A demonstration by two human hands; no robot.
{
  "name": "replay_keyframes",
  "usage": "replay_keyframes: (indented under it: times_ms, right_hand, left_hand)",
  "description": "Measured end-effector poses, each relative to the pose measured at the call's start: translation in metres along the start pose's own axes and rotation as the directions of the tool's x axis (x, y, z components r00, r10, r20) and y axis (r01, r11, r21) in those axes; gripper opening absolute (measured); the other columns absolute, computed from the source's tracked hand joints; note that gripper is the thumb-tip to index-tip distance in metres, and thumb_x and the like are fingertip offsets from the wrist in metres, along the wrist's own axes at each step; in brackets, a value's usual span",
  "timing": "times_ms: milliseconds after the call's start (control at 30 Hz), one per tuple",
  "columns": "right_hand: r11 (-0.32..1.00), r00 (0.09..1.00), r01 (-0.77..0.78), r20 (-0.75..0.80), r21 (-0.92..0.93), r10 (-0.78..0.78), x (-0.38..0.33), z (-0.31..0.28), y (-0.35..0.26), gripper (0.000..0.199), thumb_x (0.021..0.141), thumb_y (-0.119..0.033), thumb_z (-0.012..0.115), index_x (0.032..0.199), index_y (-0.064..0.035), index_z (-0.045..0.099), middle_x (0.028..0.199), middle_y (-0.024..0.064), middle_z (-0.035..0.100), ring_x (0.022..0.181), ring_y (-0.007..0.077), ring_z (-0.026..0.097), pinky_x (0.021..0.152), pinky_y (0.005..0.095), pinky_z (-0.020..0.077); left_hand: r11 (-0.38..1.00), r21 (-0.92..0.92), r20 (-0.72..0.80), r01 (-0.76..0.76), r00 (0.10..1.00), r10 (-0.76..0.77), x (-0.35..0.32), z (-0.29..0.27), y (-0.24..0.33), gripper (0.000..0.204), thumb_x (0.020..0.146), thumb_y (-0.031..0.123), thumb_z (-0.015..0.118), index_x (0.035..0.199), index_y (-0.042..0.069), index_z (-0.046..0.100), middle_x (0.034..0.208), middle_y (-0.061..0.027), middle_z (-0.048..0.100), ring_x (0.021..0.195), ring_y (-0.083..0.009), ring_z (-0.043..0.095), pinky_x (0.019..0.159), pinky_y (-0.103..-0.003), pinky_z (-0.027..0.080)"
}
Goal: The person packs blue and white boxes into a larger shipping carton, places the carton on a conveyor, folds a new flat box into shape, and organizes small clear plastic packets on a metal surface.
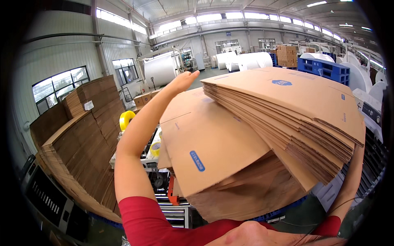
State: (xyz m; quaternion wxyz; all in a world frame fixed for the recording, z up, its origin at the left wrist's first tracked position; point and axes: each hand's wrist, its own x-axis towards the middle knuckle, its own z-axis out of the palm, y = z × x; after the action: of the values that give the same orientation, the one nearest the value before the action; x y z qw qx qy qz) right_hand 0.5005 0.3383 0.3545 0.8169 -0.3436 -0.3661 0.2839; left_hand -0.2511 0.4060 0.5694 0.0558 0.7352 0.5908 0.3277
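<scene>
A thick stack of flat brown cardboard sheets (287, 110) is raised in front of me, its upper part tilted and fanned to the right. My left hand (183, 80) reaches up along the stack's far left edge, fingers together against the cardboard. My right arm (349, 180) rises under the stack's right side; my right hand is hidden behind the sheets. A lower bundle of flat cartons (213, 151) with a blue label lies under the lifted part.
Tall piles of flat cardboard (82, 135) stand on the left. A yellow tape roll (126, 119) and a roller machine (172, 205) sit below my left arm. Big white paper rolls (160, 69) and blue pallets (324, 69) stand at the back.
</scene>
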Motion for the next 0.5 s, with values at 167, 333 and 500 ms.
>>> replay_keyframes:
  times_ms: [167,333,500]
  right_hand:
    - [0.997,0.996,-0.074,0.053,0.009,0.073,-0.012,0.026,0.029,0.041,0.092,-0.012,0.044,0.132,-0.0080,0.037,0.107,0.0134,0.057,0.081,0.0229,0.063,0.070,0.0352,0.0530]
    - [0.997,0.995,-0.068,0.069,-0.021,0.069,-0.042,0.039,0.013,0.040,0.091,-0.013,0.045,0.131,-0.0079,0.039,0.105,0.0123,0.057,0.080,0.0218,0.063,0.070,0.0346,0.0524]
    - [0.996,0.994,-0.077,0.069,-0.050,0.080,-0.047,0.045,0.014,0.039,0.091,-0.014,0.046,0.130,-0.0078,0.040,0.102,0.0112,0.058,0.080,0.0208,0.062,0.069,0.0339,0.0518]
  left_hand:
    - [0.925,-0.044,0.040,0.377,0.926,-0.375,0.058,0.063,-0.067,0.096,0.079,0.075,0.032,0.134,-0.003,0.036,0.136,-0.0259,0.039,0.127,-0.0381,0.036,0.103,-0.044,0.031]
    - [0.677,-0.676,0.008,0.292,0.921,-0.389,0.039,0.069,-0.115,0.100,0.072,0.082,0.037,0.146,0.019,0.014,0.146,-0.0205,0.018,0.126,-0.0395,0.032,0.102,-0.049,0.029]
    - [0.371,-0.904,0.146,0.212,0.969,-0.197,0.048,0.105,-0.083,0.087,0.076,0.077,0.039,0.144,0.028,0.018,0.139,-0.0201,0.027,0.122,-0.0406,0.036,0.098,-0.050,0.034]
